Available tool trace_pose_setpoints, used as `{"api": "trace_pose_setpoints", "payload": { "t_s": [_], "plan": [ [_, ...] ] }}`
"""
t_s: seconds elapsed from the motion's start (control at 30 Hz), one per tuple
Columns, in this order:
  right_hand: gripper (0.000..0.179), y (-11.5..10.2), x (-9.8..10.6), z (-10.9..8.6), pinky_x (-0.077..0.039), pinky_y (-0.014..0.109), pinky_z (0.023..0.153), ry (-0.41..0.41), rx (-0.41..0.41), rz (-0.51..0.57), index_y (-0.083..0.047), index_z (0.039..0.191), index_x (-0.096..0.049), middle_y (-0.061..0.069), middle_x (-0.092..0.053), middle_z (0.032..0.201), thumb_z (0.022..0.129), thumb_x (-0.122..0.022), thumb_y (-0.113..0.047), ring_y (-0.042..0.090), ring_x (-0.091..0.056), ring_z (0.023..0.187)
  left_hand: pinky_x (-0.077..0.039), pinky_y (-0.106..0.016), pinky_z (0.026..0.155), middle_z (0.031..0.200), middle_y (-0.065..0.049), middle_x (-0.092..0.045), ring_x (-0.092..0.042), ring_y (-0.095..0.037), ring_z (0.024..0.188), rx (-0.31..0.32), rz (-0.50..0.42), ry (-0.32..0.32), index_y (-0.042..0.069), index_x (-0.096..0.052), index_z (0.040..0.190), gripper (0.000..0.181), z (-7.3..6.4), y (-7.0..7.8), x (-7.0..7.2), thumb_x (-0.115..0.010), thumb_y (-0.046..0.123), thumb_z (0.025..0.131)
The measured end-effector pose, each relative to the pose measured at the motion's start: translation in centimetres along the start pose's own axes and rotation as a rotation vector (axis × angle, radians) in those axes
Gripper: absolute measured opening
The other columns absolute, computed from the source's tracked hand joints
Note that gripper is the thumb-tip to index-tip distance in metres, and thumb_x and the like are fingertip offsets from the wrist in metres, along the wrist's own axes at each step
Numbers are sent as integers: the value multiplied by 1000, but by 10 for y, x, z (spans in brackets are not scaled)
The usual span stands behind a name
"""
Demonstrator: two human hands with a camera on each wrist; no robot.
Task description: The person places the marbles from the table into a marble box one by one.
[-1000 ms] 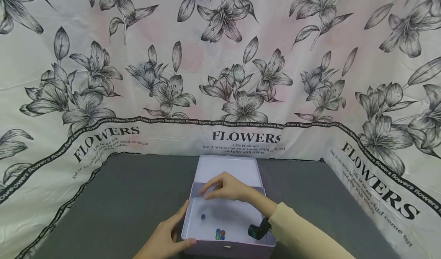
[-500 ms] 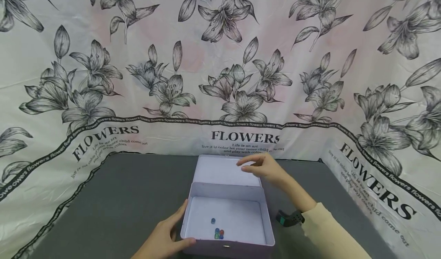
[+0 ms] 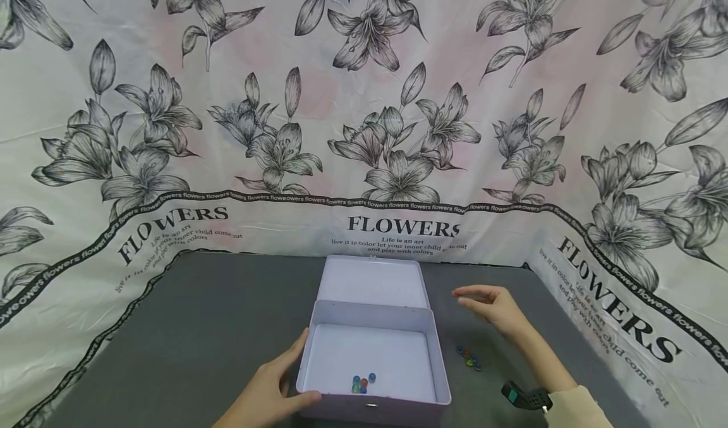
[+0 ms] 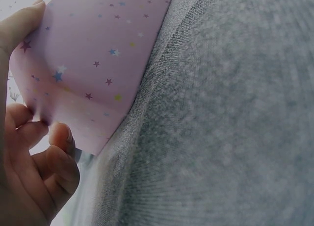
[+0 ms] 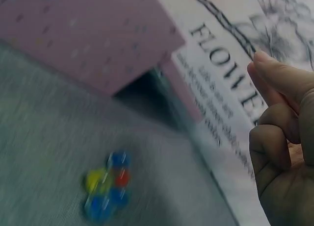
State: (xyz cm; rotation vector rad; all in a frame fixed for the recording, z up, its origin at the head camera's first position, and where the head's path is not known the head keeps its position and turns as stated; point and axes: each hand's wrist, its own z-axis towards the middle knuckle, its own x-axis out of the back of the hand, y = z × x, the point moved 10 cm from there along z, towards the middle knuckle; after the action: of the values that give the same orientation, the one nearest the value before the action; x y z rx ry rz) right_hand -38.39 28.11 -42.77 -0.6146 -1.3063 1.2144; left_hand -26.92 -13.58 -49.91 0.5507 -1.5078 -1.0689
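A pale purple box (image 3: pixel 398 352) with its lid tipped back stands in the head view; small stars dot its outside. My left hand (image 3: pixel 273 380) grips its front left corner, thumb at the front rim and fingers along the left side. Inside, near the front wall, lies a group of small marbles (image 3: pixel 363 384) in blue, green and red. To the right of the box, another cluster of marbles (image 3: pixel 469 358), blue, yellow and red, lies on the table. Above and beyond this cluster is my right hand (image 3: pixel 491 305), thumb and forefinger apart, with nothing seen between them.
The open lid (image 3: pixel 372 281) reaches back toward the printed flower cloth (image 3: pixel 404 232) hanging behind the dark grey table (image 3: pixel 227 327). More of that cloth encloses both sides. A black band (image 3: pixel 526 396) is on my right wrist.
My right hand has moved right, from above the box to above the table. A lone blue marble has rolled right to the others inside. The table cluster has come into view.
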Motion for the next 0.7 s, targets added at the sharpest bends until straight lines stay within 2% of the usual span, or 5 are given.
{"api": "trace_pose_setpoints", "payload": {
  "t_s": [0.23, 0.27, 0.43, 0.53, 0.7],
  "plan": [
    [30, 32, 26, -35, -31, 43, 51, 100, -61, 27, 9, 126, -72, -12, -78, 105, 102, -71, -10, 21, -25, 50, -35, -22, 48, 146, -11, -55, -28, -1, 51, -19, 18, 3, 21, -26, 170, 102, 3, 1, -1, -85, 43, 89],
    [30, 36, 27, -39, -31, 43, 52, 97, -77, 35, 9, 126, -71, -13, -77, 97, 102, -71, -10, 20, -24, 50, -35, -22, 48, 146, -12, -55, -28, -1, 51, -25, 17, 5, 21, -26, 170, 103, 3, 1, 0, -86, 42, 89],
    [34, 59, 18, -54, -30, 41, 49, 49, -141, 81, 12, 129, -68, -6, -76, 96, 102, -71, -9, 15, -22, 49, -35, -22, 48, 146, -14, -55, -28, 0, 50, -43, 12, 9, 21, -25, 170, 104, 2, 2, 2, -86, 40, 89],
    [35, 70, 10, -62, -29, 41, 48, 18, -156, 107, 14, 129, -67, -3, -79, 104, 102, -70, -9, 15, -21, 48, -36, -22, 48, 145, -15, -55, -27, 0, 51, -54, 17, 10, 19, -26, 170, 103, 1, 3, 3, -87, 39, 89],
    [31, 75, 3, -71, -33, 30, 45, -23, -167, 45, 11, 123, -73, -2, -81, 106, 100, -74, -10, 4, -31, 48, -37, -21, 48, 139, -18, -58, -27, 1, 49, -83, 10, -8, 13, -25, 170, 103, 0, 6, 1, -86, 34, 90]
  ]
}}
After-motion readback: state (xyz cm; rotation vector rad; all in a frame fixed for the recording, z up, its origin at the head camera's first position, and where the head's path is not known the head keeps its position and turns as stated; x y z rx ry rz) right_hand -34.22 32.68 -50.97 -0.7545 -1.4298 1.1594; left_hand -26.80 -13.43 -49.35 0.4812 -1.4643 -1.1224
